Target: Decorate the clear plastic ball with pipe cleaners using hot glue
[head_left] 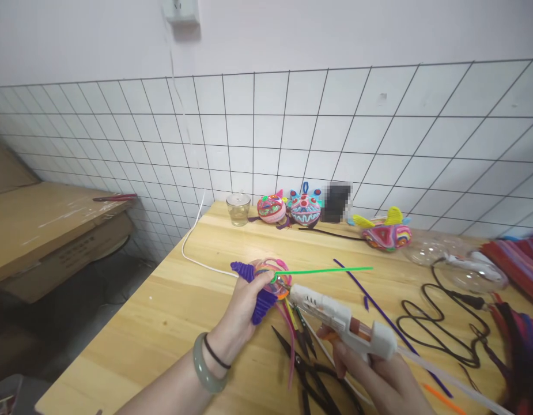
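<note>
My left hand (248, 297) is closed round a round, multicoloured pipe-cleaner fish (266, 266) with purple fins, just above the table. From under the thumb a bright green pipe cleaner (327, 271) sticks out to the right, its near end curled against the fish. In my right hand (363, 369) is a white hot glue gun (335, 311), gripped by its handle. Its nozzle points at the fish near the green curl; whether it touches cannot be made out. A long clear glue stick (448, 374) runs out of the gun's back. Black scissors (307, 374) lie below.
Along the tiled wall stand a glass cup (238, 208), two finished-looking pipe-cleaner creatures (305, 208) and a third one (386, 231). To the right are clear plastic shells (469, 274), a black cord (430, 323) and bundled pipe cleaners (517, 340). A purple pipe cleaner (382, 317) lies loose.
</note>
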### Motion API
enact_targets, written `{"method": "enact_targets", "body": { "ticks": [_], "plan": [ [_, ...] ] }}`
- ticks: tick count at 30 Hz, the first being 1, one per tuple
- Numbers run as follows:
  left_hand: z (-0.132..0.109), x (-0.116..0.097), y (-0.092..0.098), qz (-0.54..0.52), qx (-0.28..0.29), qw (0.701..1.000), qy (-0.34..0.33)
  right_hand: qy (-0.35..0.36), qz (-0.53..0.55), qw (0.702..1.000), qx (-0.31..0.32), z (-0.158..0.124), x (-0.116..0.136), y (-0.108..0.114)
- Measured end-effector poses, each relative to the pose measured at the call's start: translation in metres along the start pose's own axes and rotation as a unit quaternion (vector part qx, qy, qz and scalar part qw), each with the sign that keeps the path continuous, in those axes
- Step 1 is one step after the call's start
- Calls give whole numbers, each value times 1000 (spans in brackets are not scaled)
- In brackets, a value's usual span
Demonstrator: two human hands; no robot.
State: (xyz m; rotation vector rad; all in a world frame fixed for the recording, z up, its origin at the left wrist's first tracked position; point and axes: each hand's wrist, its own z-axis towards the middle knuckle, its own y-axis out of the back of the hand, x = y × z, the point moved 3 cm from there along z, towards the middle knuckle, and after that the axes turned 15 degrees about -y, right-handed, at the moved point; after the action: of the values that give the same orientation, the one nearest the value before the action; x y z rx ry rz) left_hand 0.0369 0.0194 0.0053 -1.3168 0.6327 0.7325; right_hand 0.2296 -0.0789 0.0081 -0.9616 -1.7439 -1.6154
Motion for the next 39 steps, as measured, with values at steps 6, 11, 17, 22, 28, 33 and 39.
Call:
{"method": "enact_targets", "body": {
  "ticks": [6, 11, 17, 22, 28, 33, 39],
  "plan": [
    [-2, 3, -1, 1, 9, 1000, 2, 35, -27, 997, -66, 1, -15, 1],
    [-3, 4, -1, 11, -12, 1000, 5, 62, -37, 993, -88, 3, -29, -1],
    [-3, 3, -1, 21, 4, 1000, 3, 68, -36, 993, -86, 3, -25, -2],
    [-4, 2, -1, 22, -4, 1000, 10, 46, -31, 995, -83, 3, -26, -5],
    [-4, 4, 0, 37, -17, 999, 27, 42, -56, 995, -65, 3, -29, -7],
    [-2, 2, 0, 38, -17, 999, 19, 41, -68, 995, -64, 3, -27, -6],
    [-2, 2, 0, 38, -12, 999, 19, 16, -79, 994, -73, 3, -25, -7]
  ]
}}
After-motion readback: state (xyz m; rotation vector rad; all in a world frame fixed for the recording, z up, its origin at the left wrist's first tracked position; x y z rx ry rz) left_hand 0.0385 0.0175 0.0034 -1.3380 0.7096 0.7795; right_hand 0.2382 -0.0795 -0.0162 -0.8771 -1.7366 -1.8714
